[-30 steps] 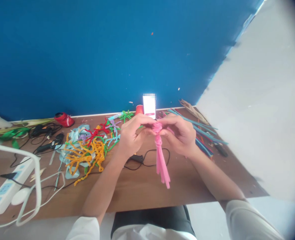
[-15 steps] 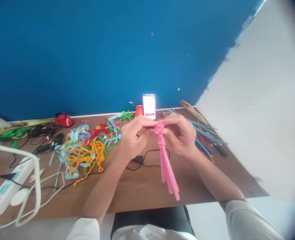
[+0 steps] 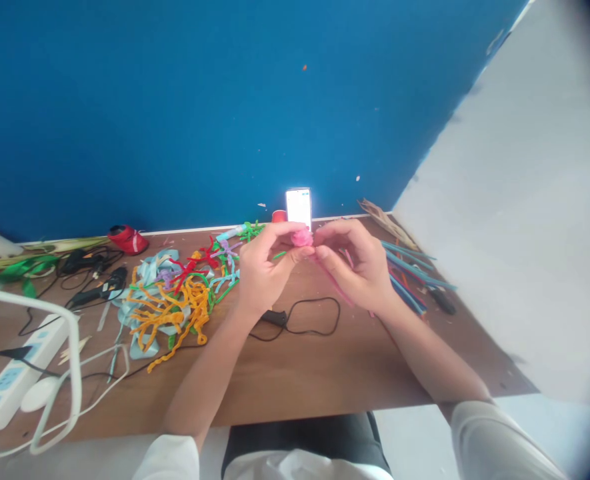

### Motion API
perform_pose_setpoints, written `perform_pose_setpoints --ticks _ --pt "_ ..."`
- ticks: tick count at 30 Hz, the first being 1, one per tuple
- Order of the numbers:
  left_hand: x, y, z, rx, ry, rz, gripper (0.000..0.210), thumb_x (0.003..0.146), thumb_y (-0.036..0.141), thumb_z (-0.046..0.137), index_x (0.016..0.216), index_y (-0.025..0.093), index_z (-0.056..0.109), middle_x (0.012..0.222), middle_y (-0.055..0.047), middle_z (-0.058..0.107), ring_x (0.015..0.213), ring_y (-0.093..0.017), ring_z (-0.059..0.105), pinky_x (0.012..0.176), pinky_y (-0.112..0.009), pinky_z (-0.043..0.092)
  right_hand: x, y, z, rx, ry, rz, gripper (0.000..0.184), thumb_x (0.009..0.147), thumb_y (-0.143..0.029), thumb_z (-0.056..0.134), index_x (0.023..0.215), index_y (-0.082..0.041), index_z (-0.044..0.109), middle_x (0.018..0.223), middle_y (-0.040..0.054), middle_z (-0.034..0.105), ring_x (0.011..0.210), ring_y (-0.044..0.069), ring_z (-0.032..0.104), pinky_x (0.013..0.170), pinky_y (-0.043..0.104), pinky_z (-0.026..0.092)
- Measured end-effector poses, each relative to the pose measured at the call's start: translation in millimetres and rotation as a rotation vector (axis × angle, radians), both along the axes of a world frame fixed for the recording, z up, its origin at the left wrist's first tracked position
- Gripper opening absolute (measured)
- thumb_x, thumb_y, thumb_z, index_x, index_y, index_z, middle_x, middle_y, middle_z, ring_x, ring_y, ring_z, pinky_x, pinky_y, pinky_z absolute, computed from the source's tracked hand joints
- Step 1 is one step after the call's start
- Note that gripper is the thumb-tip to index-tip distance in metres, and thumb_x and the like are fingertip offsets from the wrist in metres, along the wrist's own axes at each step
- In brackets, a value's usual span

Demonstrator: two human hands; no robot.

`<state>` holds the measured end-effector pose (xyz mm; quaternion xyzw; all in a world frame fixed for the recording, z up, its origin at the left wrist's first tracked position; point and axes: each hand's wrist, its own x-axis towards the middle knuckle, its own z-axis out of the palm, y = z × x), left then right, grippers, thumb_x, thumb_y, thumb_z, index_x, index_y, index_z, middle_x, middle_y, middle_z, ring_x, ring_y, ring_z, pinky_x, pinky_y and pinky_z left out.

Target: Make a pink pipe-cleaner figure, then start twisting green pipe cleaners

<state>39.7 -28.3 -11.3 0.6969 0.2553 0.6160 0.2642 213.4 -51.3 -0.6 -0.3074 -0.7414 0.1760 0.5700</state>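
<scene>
Above the table, a bundle of pink pipe cleaners (image 3: 303,237) is held between both hands. My left hand (image 3: 266,267) is closed, its thumb and index finger pinching the rounded, twisted pink head. My right hand (image 3: 357,265) is closed beside it, fingertips at the base of that head. The loose pink strands run down to the right behind my right hand, which hides most of them. Just beyond the fingers, a lit phone (image 3: 299,208) stands upright against the blue wall, with a red cup (image 3: 279,217) at its left, partly covered.
Orange pipe cleaner shapes (image 3: 179,313) and pale blue ribbon (image 3: 149,270) lie at left. A power strip (image 3: 19,373), a white tubular frame (image 3: 76,360) and glue guns (image 3: 102,288) are further left. Blue pipe cleaners (image 3: 407,283) lie right. A black cable (image 3: 337,320) crosses the middle.
The pink bundle has turned: its head now points left and its strands, which hung down in front, run behind my right hand. My left hand's grip has shifted onto the head. The phone screen differs.
</scene>
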Motion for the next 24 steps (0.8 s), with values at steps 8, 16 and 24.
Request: perform_pose_setpoints --ticks 8,16,24 --pt "3 -1 -3.2 -0.117 -0.081 -0.003 0.033 0.087 0.039 0.073 0.116 0.021 0.069 0.103 -0.006 0.077 0.094 -0.017 0.075 0.083 -0.027 0.061 -5 0 -2.3 -0.145 0.016 0.105 0.009 0.098 -0.028 0.059 0.097 -0.020 0.063 0.076 -0.0024 0.064 0.065 0.009 0.059 0.059 0.022 0.046" --pt "17 -1 -2.6 -0.186 -0.111 -0.060 0.031 0.085 0.046 0.073 0.106 0.023 0.075 0.105 -0.006 0.076 0.096 -0.017 0.072 0.086 -0.029 0.059 -6 5 -5.5 -0.117 0.211 0.141 0.021 0.091 -0.026 0.070 0.110 -0.022 0.062 0.095 0.0007 0.073 0.077 0.011 0.070 0.068 0.023 0.057" --pt "24 -4 -9.6 -0.151 -0.116 0.017 0.028 0.090 0.044 0.068 0.106 0.023 0.075 0.102 -0.004 0.076 0.092 -0.016 0.068 0.084 -0.028 0.055 -9 11 -14.0 -0.068 0.240 0.076 0.016 0.092 -0.024 0.069 0.108 -0.023 0.065 0.096 -0.0010 0.074 0.078 0.009 0.070 0.069 0.021 0.056"
